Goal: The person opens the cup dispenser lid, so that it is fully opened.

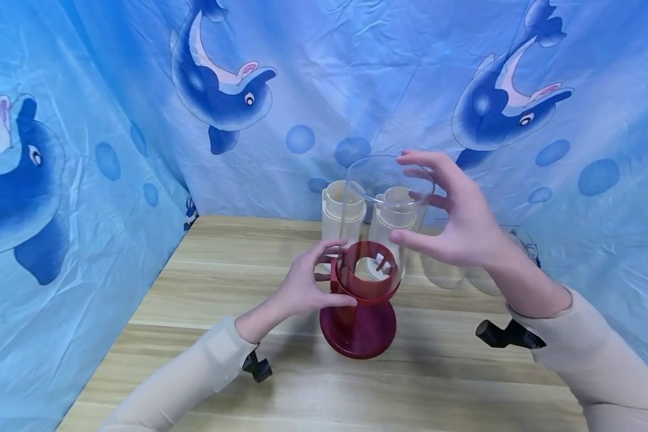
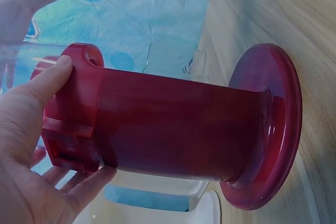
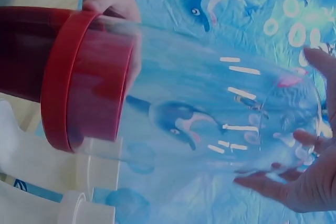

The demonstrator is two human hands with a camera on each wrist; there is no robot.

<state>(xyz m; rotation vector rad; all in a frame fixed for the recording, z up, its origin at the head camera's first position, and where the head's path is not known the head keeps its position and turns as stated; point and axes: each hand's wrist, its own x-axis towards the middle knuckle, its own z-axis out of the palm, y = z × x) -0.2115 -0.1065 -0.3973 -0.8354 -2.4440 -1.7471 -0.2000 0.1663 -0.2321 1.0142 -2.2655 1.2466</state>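
Note:
A red stand (image 2: 173, 124) with a round foot and a wide collar stands upright on the table. My left hand (image 1: 308, 279) grips its collar from the left, thumb in front and fingers behind. A clear plastic cylinder (image 3: 189, 93), open at its top, sits over the red ring at the stand's upper end. Around the cylinder's upper part, my right hand (image 1: 450, 216) holds it from the right, with fingers at the rim and the thumb lower on the near side.
Behind the stand are two cream-coloured stands (image 1: 332, 210) of similar shape. To the right, partly behind my right arm, clear cylinders (image 1: 443, 273) are on the wooden table (image 1: 221, 288). A blue dolphin-print curtain (image 1: 324, 78) hangs at the table's back.

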